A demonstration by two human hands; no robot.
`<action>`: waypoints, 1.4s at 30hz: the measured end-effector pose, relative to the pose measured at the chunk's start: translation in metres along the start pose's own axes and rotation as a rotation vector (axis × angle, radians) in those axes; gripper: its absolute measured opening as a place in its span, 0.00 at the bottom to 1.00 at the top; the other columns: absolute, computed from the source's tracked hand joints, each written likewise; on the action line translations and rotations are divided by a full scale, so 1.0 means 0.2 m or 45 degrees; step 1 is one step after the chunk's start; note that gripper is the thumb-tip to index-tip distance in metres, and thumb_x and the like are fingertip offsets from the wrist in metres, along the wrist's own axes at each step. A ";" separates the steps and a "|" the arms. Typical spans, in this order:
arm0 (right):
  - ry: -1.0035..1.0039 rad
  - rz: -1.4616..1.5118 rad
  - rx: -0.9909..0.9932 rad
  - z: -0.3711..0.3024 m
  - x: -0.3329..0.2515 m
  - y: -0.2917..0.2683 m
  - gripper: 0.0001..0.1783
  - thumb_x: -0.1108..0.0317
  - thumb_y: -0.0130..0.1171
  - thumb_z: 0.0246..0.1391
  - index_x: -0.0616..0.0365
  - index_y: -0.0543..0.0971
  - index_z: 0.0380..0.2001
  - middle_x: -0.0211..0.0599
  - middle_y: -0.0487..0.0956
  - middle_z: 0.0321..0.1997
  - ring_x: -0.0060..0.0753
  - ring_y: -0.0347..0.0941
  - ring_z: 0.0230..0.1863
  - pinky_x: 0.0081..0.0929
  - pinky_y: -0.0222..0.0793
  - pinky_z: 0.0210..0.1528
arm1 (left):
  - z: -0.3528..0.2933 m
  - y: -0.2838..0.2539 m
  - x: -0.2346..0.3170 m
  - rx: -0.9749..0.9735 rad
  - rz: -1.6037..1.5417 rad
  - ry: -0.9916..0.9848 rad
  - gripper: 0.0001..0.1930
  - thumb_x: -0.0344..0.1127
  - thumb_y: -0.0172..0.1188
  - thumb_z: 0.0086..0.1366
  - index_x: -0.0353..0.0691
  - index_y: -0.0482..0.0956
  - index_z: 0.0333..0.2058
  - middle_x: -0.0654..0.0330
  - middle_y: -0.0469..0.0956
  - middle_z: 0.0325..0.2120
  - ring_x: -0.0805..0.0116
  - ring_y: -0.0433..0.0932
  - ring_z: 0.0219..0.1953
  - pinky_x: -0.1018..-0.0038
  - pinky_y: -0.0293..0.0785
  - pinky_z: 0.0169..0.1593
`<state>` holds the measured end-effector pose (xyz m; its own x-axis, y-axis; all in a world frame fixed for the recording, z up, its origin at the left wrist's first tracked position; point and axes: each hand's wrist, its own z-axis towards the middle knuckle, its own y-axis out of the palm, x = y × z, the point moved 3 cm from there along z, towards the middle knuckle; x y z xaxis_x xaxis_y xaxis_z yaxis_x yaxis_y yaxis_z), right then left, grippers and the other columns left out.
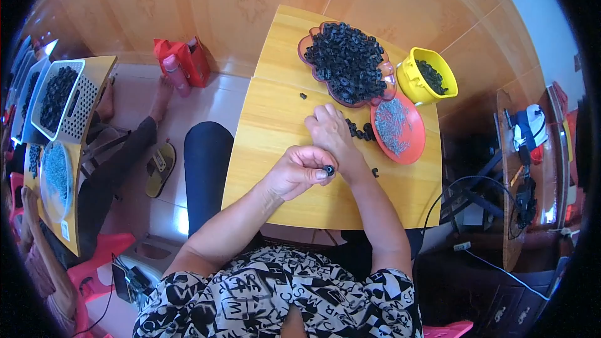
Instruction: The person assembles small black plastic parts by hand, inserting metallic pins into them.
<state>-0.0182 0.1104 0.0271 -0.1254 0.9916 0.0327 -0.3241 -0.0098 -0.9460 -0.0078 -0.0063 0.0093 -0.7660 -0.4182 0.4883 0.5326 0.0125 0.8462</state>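
My left hand [298, 173] pinches a small black plastic part [328, 169] between thumb and forefinger above the wooden table [269, 144]. Just beyond it, my right hand [332, 130] is curled with its back up and its fingertips hidden, so what it holds, if anything, does not show. Several loose black parts [360, 130] lie against its right side. Farther off, a reddish scalloped bowl [302, 47] is heaped with the same black parts. To the right, a red oval plate [414, 143] carries a pile of small silvery metal pieces [392, 126].
A yellow container [408, 81] of black parts stands at the table's far right. On the left, another person sits at a table [94, 84] with a white basket [78, 97] and a plate [56, 181]. A red bag [199, 66] and pink bottle [176, 76] stand by the wall.
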 end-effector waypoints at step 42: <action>0.980 1.859 -0.006 -0.59 -0.01 -0.30 0.07 0.83 0.52 0.46 0.64 0.71 0.31 0.32 0.75 0.25 0.16 0.71 0.23 0.13 0.66 0.24 | 0.02 -0.01 -0.13 0.267 1.025 -0.141 0.06 0.24 0.60 0.55 0.33 0.80 0.33 0.65 0.76 0.23 0.81 0.70 0.26 0.84 0.67 0.30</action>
<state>0.1128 0.1239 0.0456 0.1631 -0.0273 -0.9862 -0.3546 -0.9344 -0.0328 0.0102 0.0079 -0.0046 -0.2170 -0.1181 0.9690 0.8623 0.4421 0.2470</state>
